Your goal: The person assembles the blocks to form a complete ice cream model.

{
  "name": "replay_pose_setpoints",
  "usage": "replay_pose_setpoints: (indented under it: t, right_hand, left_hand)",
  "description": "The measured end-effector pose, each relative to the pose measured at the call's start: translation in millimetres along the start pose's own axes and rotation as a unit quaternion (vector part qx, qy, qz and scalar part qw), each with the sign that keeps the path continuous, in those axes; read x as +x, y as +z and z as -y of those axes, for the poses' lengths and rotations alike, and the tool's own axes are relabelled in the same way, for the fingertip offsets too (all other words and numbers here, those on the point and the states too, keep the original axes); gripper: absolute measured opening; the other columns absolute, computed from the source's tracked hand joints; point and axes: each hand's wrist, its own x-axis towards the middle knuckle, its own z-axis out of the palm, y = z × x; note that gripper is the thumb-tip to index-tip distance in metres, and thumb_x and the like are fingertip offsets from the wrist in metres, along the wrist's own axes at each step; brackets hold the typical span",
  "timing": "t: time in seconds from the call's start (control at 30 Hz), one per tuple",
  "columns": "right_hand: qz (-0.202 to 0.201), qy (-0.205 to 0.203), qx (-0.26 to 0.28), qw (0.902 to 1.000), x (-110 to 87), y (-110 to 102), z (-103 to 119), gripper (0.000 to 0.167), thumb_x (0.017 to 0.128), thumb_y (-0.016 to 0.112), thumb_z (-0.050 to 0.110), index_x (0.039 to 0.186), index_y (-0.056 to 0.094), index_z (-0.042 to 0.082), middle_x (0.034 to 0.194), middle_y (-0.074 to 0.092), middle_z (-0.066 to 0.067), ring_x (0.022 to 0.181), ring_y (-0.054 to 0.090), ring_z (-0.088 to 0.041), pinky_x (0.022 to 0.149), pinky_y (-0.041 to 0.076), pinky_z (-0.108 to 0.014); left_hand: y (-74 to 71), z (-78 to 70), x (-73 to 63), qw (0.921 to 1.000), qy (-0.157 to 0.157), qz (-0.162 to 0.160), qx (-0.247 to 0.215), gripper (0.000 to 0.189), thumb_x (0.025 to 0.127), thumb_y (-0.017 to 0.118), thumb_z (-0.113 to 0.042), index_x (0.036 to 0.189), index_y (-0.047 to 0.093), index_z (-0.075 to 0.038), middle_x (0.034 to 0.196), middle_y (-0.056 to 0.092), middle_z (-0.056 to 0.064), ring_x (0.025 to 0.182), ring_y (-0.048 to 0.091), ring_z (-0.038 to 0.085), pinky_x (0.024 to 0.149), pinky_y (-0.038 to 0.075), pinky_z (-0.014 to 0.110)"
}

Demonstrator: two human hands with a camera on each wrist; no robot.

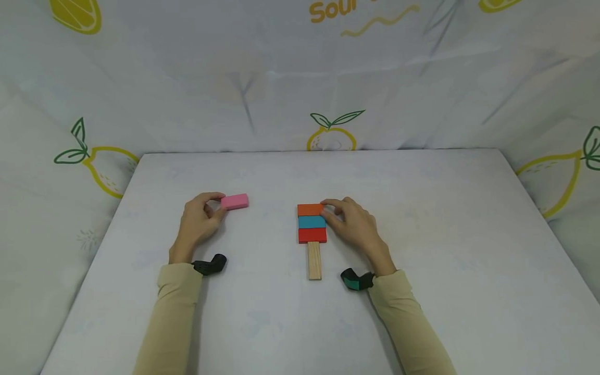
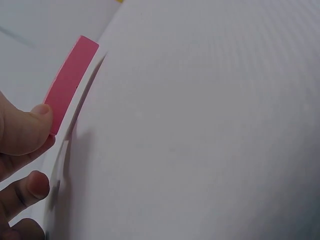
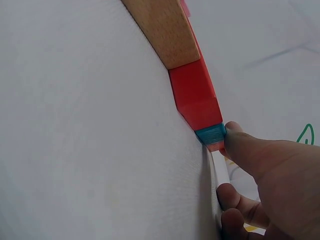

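Observation:
Between thumb and finger, my left hand pinches one end of a pink wooden block; the left wrist view shows the block held above the white surface. My right hand has thumb and index finger at the right end of an orange block, pinching it. Directly below the orange block lie a blue block and a red block, edges touching. A plain wood block points lengthwise down from the red one. In the right wrist view the thumb partly hides the orange block.
The white table has its far edge against a hanging white cloth printed with lemons. Dark wrist-worn devices, one on the left wrist and one on the right, stick out inward over the table.

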Motion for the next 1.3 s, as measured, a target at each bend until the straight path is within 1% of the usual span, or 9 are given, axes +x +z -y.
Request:
replay_pose_setpoints:
  t: [0.17,0.37,0.4,0.57,0.63,0.73,0.93,1.1,1.3]
  right_hand:
    - [-0.009,-0.009,-0.003,0.9999,-0.2,1,-1,0.037,0.099,0.065,0.038,0.132,0.069,0.021,0.100,0.065,-0.010,0.079,0.057,-0.022,0.057,0.040,-0.028]
    - [-0.007,-0.007,-0.004,0.9999,0.2,0,-1,0.037,0.100,0.064,0.039,0.132,0.069,0.022,0.100,0.065,-0.009,0.078,0.057,-0.021,0.057,0.040,-0.028]
    - [-0.007,-0.007,-0.004,0.9999,0.2,0,-1,0.037,0.100,0.064,0.039,0.132,0.069,0.023,0.100,0.065,-0.009,0.078,0.057,-0.022,0.056,0.040,-0.028]
    - [-0.005,-0.008,-0.003,1.0000,0.9,-1,0,0.038,0.100,0.063,0.041,0.133,0.068,0.023,0.102,0.065,-0.009,0.078,0.058,-0.022,0.056,0.040,-0.028]
    - [-0.004,-0.008,-0.003,1.0000,1.0,-1,1,0.038,0.100,0.063,0.041,0.133,0.068,0.023,0.102,0.066,-0.009,0.079,0.058,-0.022,0.056,0.040,-0.028]
    - [-0.002,-0.006,-0.003,1.0000,0.8,-1,0,0.038,0.100,0.063,0.041,0.133,0.068,0.022,0.102,0.065,-0.009,0.078,0.057,-0.021,0.056,0.039,-0.028]
    - [0.003,-0.004,0.001,1.0000,-0.1,0,-1,0.038,0.100,0.063,0.040,0.134,0.068,0.022,0.101,0.065,-0.010,0.079,0.056,-0.021,0.056,0.039,-0.028]
    - [0.001,-0.006,0.002,1.0000,-0.6,0,-1,0.038,0.100,0.064,0.040,0.133,0.068,0.022,0.101,0.065,-0.010,0.078,0.056,-0.021,0.056,0.039,-0.028]
    - [-0.001,-0.007,0.002,1.0000,-0.3,-1,-1,0.039,0.099,0.064,0.040,0.133,0.068,0.021,0.100,0.064,-0.009,0.079,0.056,-0.021,0.055,0.039,-0.027]
  left_hand:
    - [10.4,-8.7,4.6,0.9999,-0.002,0.009,-0.007,0.031,0.093,0.067,-0.010,0.124,0.070,-0.006,0.089,0.063,0.014,0.067,0.047,0.019,0.057,0.035,0.029]
    - [23.3,-22.3,10.2,0.9996,0.001,0.021,-0.017,0.031,0.094,0.067,-0.013,0.124,0.070,-0.008,0.104,0.068,0.012,0.067,0.048,0.019,0.056,0.036,0.029]
    - [25.4,-24.7,11.0,0.9995,0.002,0.024,-0.019,0.031,0.094,0.067,-0.013,0.124,0.070,-0.008,0.103,0.068,0.011,0.067,0.048,0.019,0.055,0.036,0.029]
    - [34.2,-35.0,14.3,0.9993,0.003,0.032,-0.021,0.031,0.094,0.068,-0.015,0.124,0.070,-0.011,0.081,0.061,0.009,0.064,0.046,0.018,0.052,0.034,0.029]
    - [37.2,-38.5,15.2,0.9991,0.004,0.034,-0.024,0.031,0.093,0.068,-0.015,0.124,0.070,-0.012,0.075,0.058,0.008,0.063,0.046,0.017,0.052,0.034,0.029]
    - [41.8,-42.8,15.7,0.9988,0.005,0.041,-0.027,0.031,0.092,0.069,-0.015,0.123,0.071,-0.012,0.074,0.057,0.007,0.063,0.047,0.017,0.052,0.035,0.029]
    - [51.7,-49.4,16.4,0.9983,0.011,0.053,-0.022,0.031,0.092,0.069,-0.017,0.123,0.071,-0.014,0.081,0.061,0.008,0.064,0.048,0.017,0.053,0.036,0.029]
    - [59.3,-55.9,18.5,0.9980,0.020,0.059,-0.012,0.031,0.092,0.069,-0.019,0.122,0.071,-0.014,0.091,0.066,0.007,0.066,0.050,0.017,0.055,0.037,0.029]
    - [64.0,-64.8,19.8,0.9978,0.019,0.064,0.000,0.030,0.093,0.069,-0.020,0.122,0.072,-0.013,0.108,0.071,0.007,0.068,0.052,0.018,0.057,0.039,0.029]
